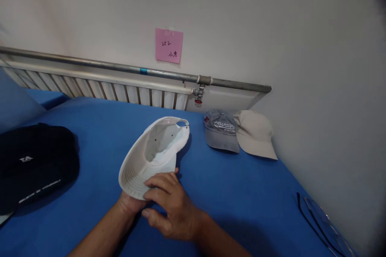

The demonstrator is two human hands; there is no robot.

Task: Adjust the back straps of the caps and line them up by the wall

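A white cap (135, 160) is tilted with its inside and the underside of its brim showing, its strap opening at the far end. My left hand (132, 202) holds it from below; most of its fingers are hidden under the brim. My right hand (171, 204) lies against the near right edge of the brim, its fingers apart and slightly bent, the thumb free of the cap.
A black cap (36, 160) lies at the left on the blue cover (102, 128). Grey (221, 130) and beige (255, 132) caps sit side by side near the wall. Glasses (324, 225) lie at lower right. A radiator (120, 90) and pipe (105, 65) run behind.
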